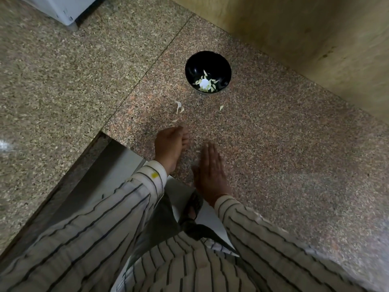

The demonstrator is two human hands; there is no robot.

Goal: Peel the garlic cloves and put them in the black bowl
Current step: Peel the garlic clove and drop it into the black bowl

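Black bowl (192,66) of garlic cloves (205,83) beyond left hand (171,145), bunched, grasp unclear; right hand (210,170) flat, released

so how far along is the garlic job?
Done: a pile of pale cloves lies in the black bowl. In hand: left hand, fingers bunched at the counter, contents unclear; right hand lies flat, holding nothing. Left: a few pale bits, peel or clove, lie loose before the bowl.
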